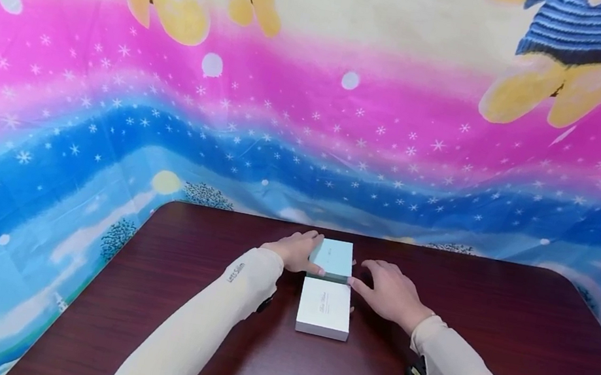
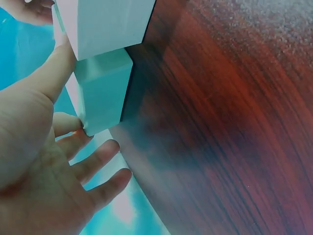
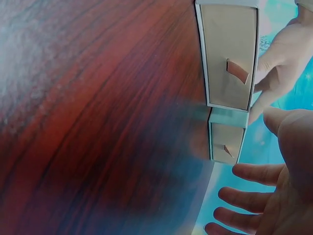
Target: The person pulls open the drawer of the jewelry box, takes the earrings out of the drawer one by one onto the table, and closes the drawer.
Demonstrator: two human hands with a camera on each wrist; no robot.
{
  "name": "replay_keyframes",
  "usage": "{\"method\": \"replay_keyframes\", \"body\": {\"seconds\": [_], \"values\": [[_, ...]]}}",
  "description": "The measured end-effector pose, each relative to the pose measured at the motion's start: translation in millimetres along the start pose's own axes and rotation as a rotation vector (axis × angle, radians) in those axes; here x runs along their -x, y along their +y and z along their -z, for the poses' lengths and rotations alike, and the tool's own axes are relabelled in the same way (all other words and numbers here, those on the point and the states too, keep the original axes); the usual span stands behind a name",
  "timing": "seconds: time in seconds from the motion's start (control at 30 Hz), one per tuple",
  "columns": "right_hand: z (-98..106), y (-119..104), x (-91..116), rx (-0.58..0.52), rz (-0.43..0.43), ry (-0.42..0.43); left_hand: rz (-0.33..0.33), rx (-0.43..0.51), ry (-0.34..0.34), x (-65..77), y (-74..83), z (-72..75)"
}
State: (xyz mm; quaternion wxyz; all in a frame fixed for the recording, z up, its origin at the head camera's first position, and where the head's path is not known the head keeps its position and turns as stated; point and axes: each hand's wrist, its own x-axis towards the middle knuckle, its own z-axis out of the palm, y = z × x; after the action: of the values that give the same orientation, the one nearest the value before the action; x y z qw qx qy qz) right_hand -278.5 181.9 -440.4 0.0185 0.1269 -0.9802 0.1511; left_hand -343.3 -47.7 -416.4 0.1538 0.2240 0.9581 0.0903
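Note:
Two small drawer-style boxes lie in line on the table, a mint-green box (image 1: 334, 258) farther off and a white box (image 1: 325, 308) nearer, almost touching. My left hand (image 1: 295, 252) holds the mint-green box from its left side, thumb at the near end and index finger at the far corner; the other fingers are spread in the left wrist view. To the right, my right hand (image 1: 391, 293) has its fingers extended, its thumb close to the mint-green box's near right corner; contact is unclear. Ribbon pull tabs (image 3: 237, 71) stick out of the boxes' right sides.
The dark reddish wooden table (image 1: 186, 301) has rounded far corners. Behind it hangs a printed cloth (image 1: 291, 100) with snowflakes and bear figures. Black wrist devices (image 1: 416, 374) sit at the cream sleeves.

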Motion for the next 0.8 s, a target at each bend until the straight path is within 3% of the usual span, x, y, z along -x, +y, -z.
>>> {"method": "replay_keyframes", "body": {"seconds": [0.23,0.5,0.8], "values": [[1,-1,-1,-0.014,-0.002,-0.006,0.005,0.022,-0.003,1.3,1.2,2.9],[4,-1,-7,-0.175,-0.041,-0.06,0.046,0.002,-0.015,0.0,5.2,2.9],[4,2,-18,-0.283,-0.095,-0.08,0.057,-0.024,-0.032,-1.1,7.7,4.2]]}}
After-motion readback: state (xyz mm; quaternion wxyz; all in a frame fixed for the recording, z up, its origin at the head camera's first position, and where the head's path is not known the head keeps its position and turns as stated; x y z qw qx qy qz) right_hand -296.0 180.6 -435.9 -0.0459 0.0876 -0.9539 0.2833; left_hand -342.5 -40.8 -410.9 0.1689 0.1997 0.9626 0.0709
